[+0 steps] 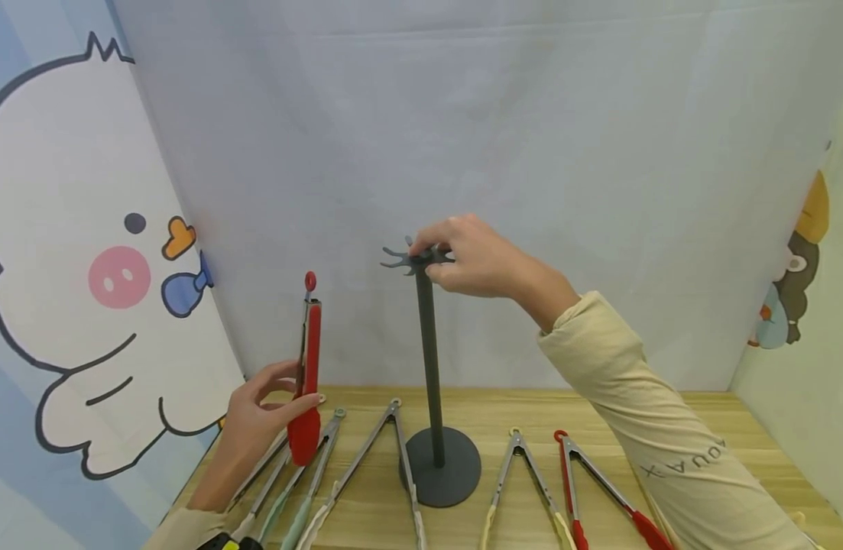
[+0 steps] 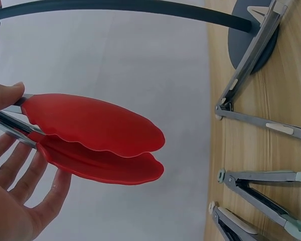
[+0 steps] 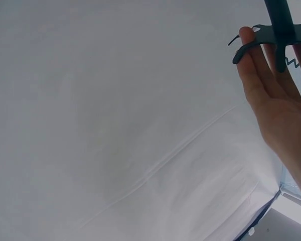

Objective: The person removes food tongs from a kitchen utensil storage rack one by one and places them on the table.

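Note:
In the head view my left hand [image 1: 251, 416] holds a pair of red tongs [image 1: 313, 344] upright, hanging loop on top. Its thumb and fingers lie on either side of them. The left wrist view shows the red scalloped heads [image 2: 95, 120] slightly apart. A dark grey stand [image 1: 429, 359] with a round base rises from the table. Around its hooked top my right hand [image 1: 472, 256] curls its fingers and thumb, partly covering the hooks. From below, the right wrist view shows the fingers [image 3: 251, 75] against the hooks [image 3: 283, 37].
On the wooden table [image 1: 366, 504], white-tipped tongs [image 1: 407, 451] and green-tipped tongs [image 1: 330, 439] lie left of the stand's pole. Yellow-tipped tongs [image 1: 505, 473] and another red pair [image 1: 569, 481] lie splayed on the right. A pale cloth [image 1: 600, 153] hangs behind.

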Demonstrator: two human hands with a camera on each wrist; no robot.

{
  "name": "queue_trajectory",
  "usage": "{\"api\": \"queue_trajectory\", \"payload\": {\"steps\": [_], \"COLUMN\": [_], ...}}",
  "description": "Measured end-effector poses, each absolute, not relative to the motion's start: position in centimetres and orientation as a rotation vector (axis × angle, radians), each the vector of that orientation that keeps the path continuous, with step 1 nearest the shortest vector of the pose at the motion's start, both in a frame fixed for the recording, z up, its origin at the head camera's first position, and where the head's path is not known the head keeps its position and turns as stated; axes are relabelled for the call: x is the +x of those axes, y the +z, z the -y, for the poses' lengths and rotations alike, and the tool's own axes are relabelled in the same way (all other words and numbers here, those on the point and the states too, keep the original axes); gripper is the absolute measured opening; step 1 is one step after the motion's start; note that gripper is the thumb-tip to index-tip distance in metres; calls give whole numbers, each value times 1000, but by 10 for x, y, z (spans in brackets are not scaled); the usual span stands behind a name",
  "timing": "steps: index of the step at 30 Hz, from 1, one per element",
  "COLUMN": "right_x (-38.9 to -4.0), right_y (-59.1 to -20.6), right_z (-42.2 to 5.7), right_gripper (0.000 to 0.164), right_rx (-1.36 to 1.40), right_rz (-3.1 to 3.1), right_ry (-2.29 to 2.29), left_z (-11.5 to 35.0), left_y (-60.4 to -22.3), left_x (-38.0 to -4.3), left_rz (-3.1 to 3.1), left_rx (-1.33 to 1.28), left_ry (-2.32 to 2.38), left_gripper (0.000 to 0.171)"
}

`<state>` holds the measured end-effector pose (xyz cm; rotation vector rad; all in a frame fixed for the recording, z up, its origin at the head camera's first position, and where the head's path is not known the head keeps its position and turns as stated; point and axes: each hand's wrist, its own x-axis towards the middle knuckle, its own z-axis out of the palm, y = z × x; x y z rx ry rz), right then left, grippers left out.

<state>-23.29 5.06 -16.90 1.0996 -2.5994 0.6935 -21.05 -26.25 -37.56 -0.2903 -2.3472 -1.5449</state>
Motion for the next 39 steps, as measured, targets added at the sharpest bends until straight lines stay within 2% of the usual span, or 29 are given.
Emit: {"api": "queue_trajectory", "payload": {"steps": [24, 39], "right_x": [-232, -232], "right_y": [-167, -169], "right_z": [-51, -53], "right_gripper": [30, 29], "right_rx": [1078, 1065], "right_rz": [2615, 2613], "right_ry": [712, 691], "left_z": [292, 319], "left_y": [-382, -390], "left_x": [-205, -204], "left_rz": [2384, 2437], "left_rx": [-142, -7], "left_ry": [-1433, -1377], "left_gripper": [49, 54]}}
